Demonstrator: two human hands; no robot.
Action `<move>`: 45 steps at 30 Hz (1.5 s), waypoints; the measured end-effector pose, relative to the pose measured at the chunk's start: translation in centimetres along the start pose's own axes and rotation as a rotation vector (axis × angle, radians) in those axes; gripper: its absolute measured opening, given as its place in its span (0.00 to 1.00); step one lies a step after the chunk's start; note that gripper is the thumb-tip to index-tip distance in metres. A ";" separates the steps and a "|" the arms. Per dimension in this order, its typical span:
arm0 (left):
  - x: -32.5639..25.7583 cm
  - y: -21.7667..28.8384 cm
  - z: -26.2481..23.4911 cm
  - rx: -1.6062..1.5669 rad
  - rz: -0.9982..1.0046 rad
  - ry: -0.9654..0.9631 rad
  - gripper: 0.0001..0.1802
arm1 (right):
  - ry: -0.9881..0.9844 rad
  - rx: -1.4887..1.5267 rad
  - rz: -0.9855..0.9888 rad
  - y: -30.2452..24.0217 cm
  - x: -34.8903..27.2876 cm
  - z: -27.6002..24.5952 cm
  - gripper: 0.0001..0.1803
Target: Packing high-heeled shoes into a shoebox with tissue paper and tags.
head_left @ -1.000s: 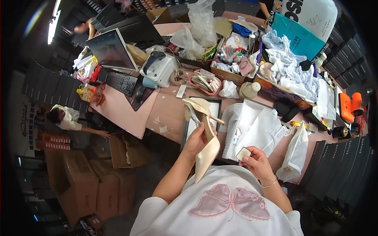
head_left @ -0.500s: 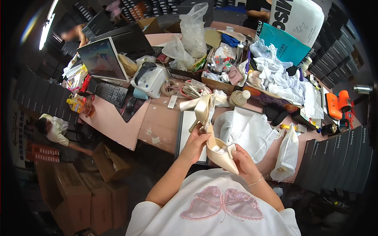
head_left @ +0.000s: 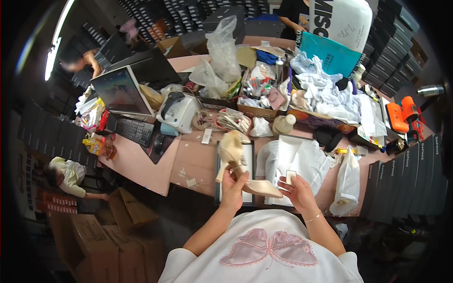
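Observation:
A cream pointed-toe high-heeled shoe (head_left: 262, 188) is in my left hand (head_left: 233, 189), whose fingers wrap round its middle. Its toe points right, toward my other hand, while the heel end rises away from me. My right hand (head_left: 299, 194) pinches a small whitish square piece (head_left: 290, 177), close to the toe; I cannot tell what the piece is made of. Under the shoe lies a dark-edged box part with a white inside (head_left: 248, 158). Beside it, white tissue paper (head_left: 302, 158) spreads over another dark-edged tray.
A white-wrapped item (head_left: 347, 184) lies right, before stacked dark shoeboxes (head_left: 401, 184). Across the pink table stand a label printer (head_left: 180, 113), a monitor (head_left: 121, 92), a carton of small supplies (head_left: 257, 111) and crumpled white paper (head_left: 325, 89). Cardboard boxes (head_left: 96, 240) sit lower left. Other people work beyond.
My right hand has come away from the toe, carrying the small square. The shoe has turned in my left hand and shifted left, its toe now pointing more to the right.

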State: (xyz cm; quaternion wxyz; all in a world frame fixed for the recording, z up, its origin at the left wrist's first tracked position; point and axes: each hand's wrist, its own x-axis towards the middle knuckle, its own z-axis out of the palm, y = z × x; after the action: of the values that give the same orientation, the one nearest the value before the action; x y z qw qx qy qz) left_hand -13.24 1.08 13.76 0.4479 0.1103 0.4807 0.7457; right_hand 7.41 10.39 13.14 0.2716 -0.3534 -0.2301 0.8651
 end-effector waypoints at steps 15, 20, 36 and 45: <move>-3.2 0.9 1.9 0.745 0.164 -0.101 0.33 | -0.136 -0.281 -0.109 0.8 -1.9 1.0 0.12; -2.3 -0.7 1.0 0.676 0.106 -0.169 0.29 | -0.242 -0.382 -0.025 1.8 -2.2 1.8 0.17; 0.5 0.7 0.8 0.025 -0.503 -0.386 0.21 | -0.258 -0.066 0.069 3.1 0.8 0.8 0.11; 1.6 1.0 2.9 -0.259 -0.358 -0.357 0.28 | -0.181 -0.001 -0.131 -1.1 2.1 3.1 0.14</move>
State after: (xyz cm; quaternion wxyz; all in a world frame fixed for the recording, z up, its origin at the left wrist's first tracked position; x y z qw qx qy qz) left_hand -12.98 3.93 15.62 0.6604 0.0953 0.3069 0.6787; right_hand 4.18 11.88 14.72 0.3056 -0.2581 -0.2766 0.8737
